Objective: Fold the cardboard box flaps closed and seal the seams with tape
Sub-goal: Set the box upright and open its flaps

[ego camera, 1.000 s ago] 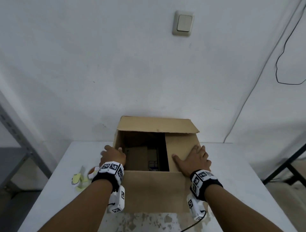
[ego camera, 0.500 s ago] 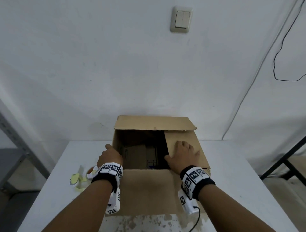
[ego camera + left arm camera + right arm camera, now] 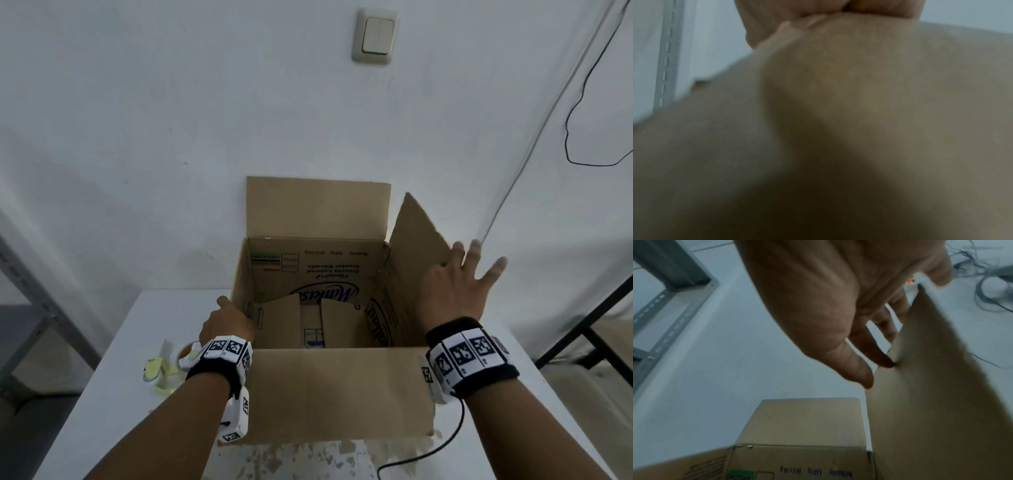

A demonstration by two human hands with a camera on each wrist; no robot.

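The brown cardboard box (image 3: pixel 342 390) stands open on the white table (image 3: pixel 161 308). Its back flap (image 3: pixel 318 209) stands up and its near flap lies folded out toward me. The right flap (image 3: pixel 411 246) stands tilted upward. My right hand (image 3: pixel 455 291) is open with spread fingers against that flap's outer edge; in the right wrist view the fingers (image 3: pixel 888 331) reach behind the right flap (image 3: pixel 931 386). My left hand (image 3: pixel 226 322) sits at the box's left rim. The blurred left wrist view shows its curled fingers (image 3: pixel 818 6) over cardboard (image 3: pixel 859 97). Loose cardboard pieces lie inside.
A tape roll (image 3: pixel 186 353) and yellowish strips (image 3: pixel 157 370) lie on the table left of the box. The wall is close behind the box. A grey metal rack (image 3: pixel 34 291) stands at the left, a black frame (image 3: pixel 599 325) at the right.
The right flap, pressed down flat under my right hand before, now stands up, and that hand has lifted to the right. The back flap has swung upright. My left hand stayed at the left rim.
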